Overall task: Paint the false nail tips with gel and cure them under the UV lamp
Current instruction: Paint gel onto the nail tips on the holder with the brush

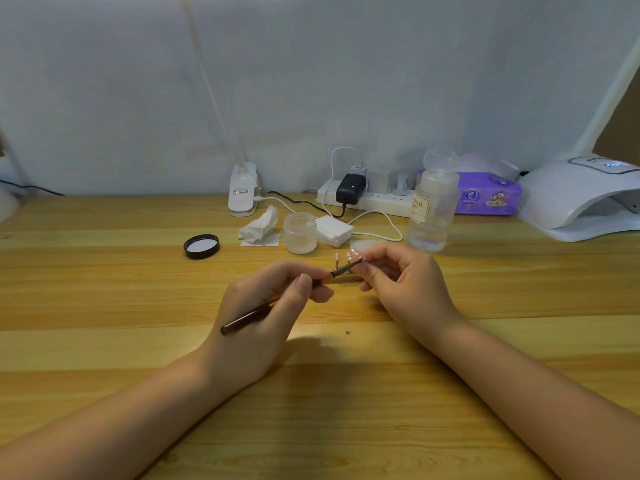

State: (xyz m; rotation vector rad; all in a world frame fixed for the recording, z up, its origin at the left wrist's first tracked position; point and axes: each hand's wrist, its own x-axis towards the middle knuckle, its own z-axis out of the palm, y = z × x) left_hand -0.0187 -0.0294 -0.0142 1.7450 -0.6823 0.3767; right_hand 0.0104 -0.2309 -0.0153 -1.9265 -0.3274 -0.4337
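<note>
Two bare hands meet over a wooden table. The left hand pinches a dark brush, its tip reaching to the right hand, whose fingers curl around a small stand of pink, glossy nail tips. Just beyond the hands stand a frosted jar and clear bottle; left of them a black lid. Far right of the right hand sits the white UV lamp.

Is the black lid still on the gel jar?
No, the black lid lies on the table, apart and to the left of the open jar.
</note>
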